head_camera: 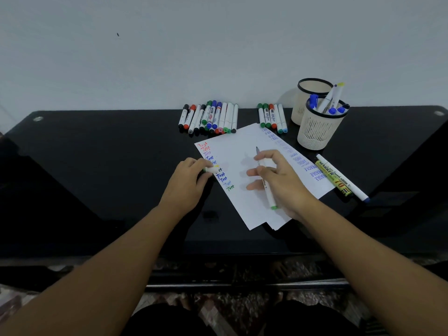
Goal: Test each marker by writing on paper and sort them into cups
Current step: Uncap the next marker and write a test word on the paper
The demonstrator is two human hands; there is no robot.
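Nearest me, my right hand [274, 175] holds a green-ended marker [265, 180], fingers curled round its white barrel, the uncapped tip pointing away from me and lifted off the paper [244, 207]. My left hand [191, 178] rests at the sheet's left edge and pinches what looks like this marker's cap [210, 169], pale with a yellowish end; I can't tell its colour for sure. Just beside it runs a column of "Test" words [217, 166] in red, blue and green.

The tip hangs well right of that column, so a careless stroke could land across blank space or smear fresh ink under my palm. If my left hand lifts, the loose sheets may slide on the glossy black table [97, 166].

To the right, two markers [339, 178] lie partly on the paper's edge; a nudge from my wrist could roll them.

Farther off stand two cups: the near cup [317, 132] already holding several markers, the far cup [303, 98] looking empty from here. A tall marker dropped in hard could tip the near one. Two rows of untested markers [209, 118] wait by the wall, so mixing tested with untested is the lasting risk.
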